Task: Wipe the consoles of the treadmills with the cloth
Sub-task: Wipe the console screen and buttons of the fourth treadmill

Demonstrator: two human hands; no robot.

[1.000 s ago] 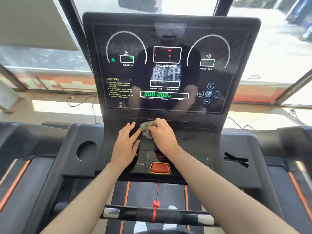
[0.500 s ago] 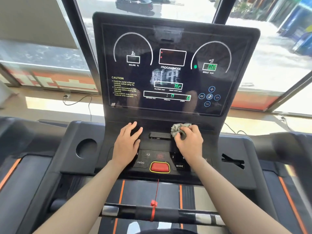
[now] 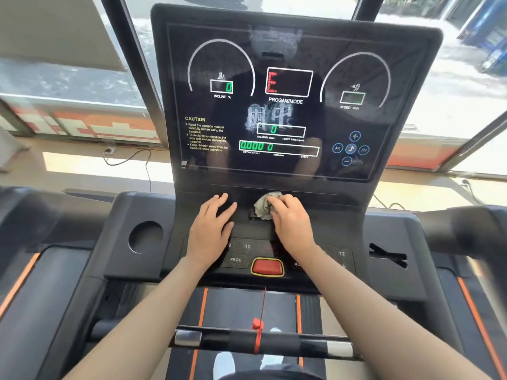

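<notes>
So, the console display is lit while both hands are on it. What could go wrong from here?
1. The left hand lies flat beside the PROG key; with the display lit, a slip might press it and change a setting.
2. The right hand holds the cloth near the red button; it could get pushed by accident.
3. The red cord hangs between the forearms; an arm might snag it.

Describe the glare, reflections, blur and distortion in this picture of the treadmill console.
Head view: daylight blows out the windows; the glossy console carries a mirror reflection of the person; the frame edges are smeared and bowed by the wide lens; the cloth and right hand are sharp.
</notes>
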